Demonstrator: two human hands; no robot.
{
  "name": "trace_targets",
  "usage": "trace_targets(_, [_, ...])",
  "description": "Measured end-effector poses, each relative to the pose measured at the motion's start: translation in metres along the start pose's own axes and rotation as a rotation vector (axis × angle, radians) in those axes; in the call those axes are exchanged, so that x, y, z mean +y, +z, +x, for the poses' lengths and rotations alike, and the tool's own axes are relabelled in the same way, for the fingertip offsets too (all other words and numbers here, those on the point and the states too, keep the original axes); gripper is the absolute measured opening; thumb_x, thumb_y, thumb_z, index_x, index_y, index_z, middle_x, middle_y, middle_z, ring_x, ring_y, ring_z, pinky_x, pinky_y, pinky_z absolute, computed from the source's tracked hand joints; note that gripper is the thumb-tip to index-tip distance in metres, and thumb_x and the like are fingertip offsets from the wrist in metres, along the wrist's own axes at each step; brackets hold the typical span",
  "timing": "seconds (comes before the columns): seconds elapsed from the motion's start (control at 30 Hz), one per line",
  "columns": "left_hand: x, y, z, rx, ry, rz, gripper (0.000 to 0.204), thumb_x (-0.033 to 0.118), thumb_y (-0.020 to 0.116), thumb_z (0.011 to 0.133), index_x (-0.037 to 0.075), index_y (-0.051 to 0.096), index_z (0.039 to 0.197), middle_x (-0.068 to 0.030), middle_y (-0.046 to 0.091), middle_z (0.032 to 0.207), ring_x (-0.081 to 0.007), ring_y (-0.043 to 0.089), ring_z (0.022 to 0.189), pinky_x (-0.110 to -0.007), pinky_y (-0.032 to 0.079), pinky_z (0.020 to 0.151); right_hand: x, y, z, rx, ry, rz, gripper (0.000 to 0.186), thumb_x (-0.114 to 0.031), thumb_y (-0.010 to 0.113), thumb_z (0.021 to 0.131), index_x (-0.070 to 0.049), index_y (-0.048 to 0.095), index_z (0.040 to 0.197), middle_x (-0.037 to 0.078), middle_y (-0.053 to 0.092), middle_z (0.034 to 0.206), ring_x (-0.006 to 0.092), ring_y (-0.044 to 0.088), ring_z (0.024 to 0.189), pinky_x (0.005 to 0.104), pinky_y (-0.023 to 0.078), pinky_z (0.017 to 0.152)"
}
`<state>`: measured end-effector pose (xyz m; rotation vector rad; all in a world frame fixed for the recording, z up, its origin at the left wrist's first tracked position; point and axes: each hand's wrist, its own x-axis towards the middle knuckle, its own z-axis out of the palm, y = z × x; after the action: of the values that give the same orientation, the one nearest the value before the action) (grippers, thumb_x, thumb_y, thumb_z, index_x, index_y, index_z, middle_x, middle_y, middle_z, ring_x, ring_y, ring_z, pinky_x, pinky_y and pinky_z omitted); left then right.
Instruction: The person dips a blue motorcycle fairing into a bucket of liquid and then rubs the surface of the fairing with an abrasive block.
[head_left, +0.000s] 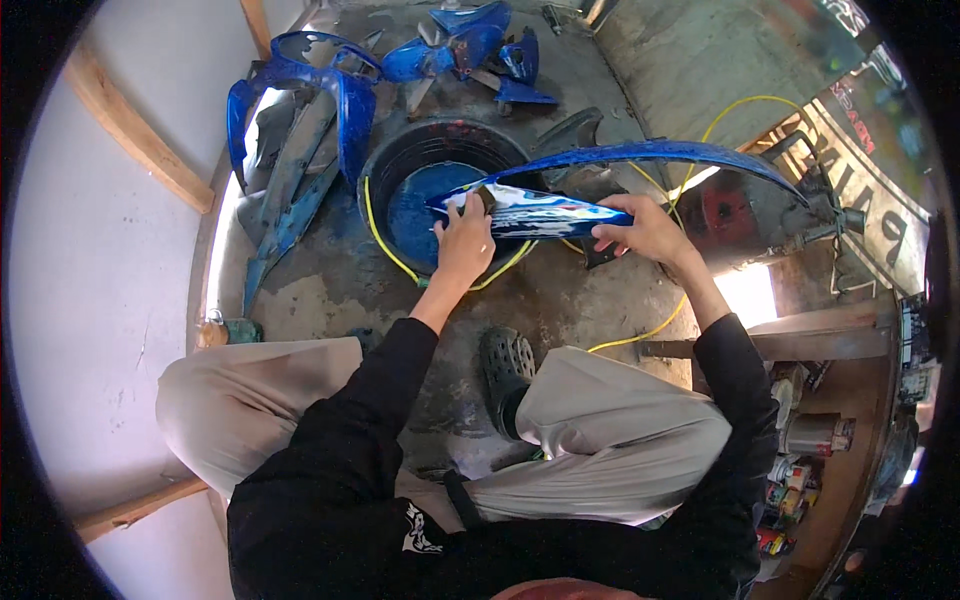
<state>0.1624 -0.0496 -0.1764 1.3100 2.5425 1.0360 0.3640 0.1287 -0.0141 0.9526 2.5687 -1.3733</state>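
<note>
My right hand (640, 233) grips the narrow end of a long curved blue panel (640, 152), whose lower section is streaked with white, perhaps suds or paint. On that streaked part my left hand (462, 240) presses a small brownish-olive pad (484, 200), fingers curled at it. The panel is held over a large black tub (375, 205) with murky blue liquid (415, 220) inside. A yellow hose (385, 245) loops around the tub's front.
Blue body panels (355, 120) and more pieces (450, 50) lie behind the tub. A white wall (100, 300) with wooden battens is at left. At right are a red object (715, 215) and a wooden shelf (830, 480) with cans. My knees and a clog (505, 365) are below.
</note>
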Motion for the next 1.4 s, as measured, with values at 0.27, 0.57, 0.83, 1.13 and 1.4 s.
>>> trace_targets(0.27, [0.082,0.016,-0.024,0.147,0.612,-0.243,0.042,0.012,0.059,0.101,-0.004,0.059,0.14,-0.0215,0.049,0.16,-0.0355,0.042,0.152,-0.053,0.036,0.117,0.018,0.001,-0.008,-0.038,-0.026,0.074,0.035,-0.009,0.069,0.101,0.0,0.062,0.134,0.009,0.075,0.108,0.017,0.078,0.089,0.0276,0.058,0.067])
trace_targets(0.57, [0.068,0.007,-0.013,0.183,0.454,-0.301,0.041,0.006,0.057,0.095,-0.008,0.056,0.133,-0.0272,0.058,0.138,-0.0442,0.054,0.132,-0.055,0.044,0.106,0.017,0.008,-0.009,-0.002,-0.055,0.129,0.036,-0.007,0.067,0.102,0.001,0.061,0.136,0.009,0.075,0.104,0.0151,0.077,0.084,0.026,0.056,0.064])
trace_targets(0.83, [0.042,0.017,-0.002,0.106,0.535,-0.094,0.047,0.009,0.057,0.097,-0.005,0.055,0.142,-0.0232,0.047,0.161,-0.0394,0.046,0.149,-0.05,0.042,0.115,0.02,0.004,-0.013,-0.02,-0.02,0.105,0.039,-0.011,0.069,0.102,0.001,0.059,0.138,0.008,0.073,0.101,0.0156,0.077,0.081,0.0266,0.056,0.066])
trace_targets(1.13, [0.084,0.015,-0.018,0.246,0.633,-0.332,0.05,0.008,0.06,0.096,-0.009,0.05,0.142,-0.0341,0.054,0.145,-0.0454,0.054,0.137,-0.055,0.044,0.112,0.03,0.005,-0.004,-0.026,-0.053,0.079,0.04,-0.012,0.069,0.103,0.001,0.058,0.139,0.008,0.074,0.101,0.016,0.077,0.077,0.0258,0.056,0.065])
trace_targets(1.4, [-0.018,0.009,0.022,-0.035,-0.106,-0.234,0.034,0.011,0.054,0.103,-0.009,0.055,0.131,-0.0336,0.06,0.137,-0.0494,0.062,0.122,-0.059,0.05,0.1,0.015,0.011,-0.003,-0.024,-0.061,0.12,0.041,-0.012,0.07,0.102,0.001,0.058,0.14,0.007,0.074,0.102,0.0164,0.077,0.079,0.0257,0.056,0.065])
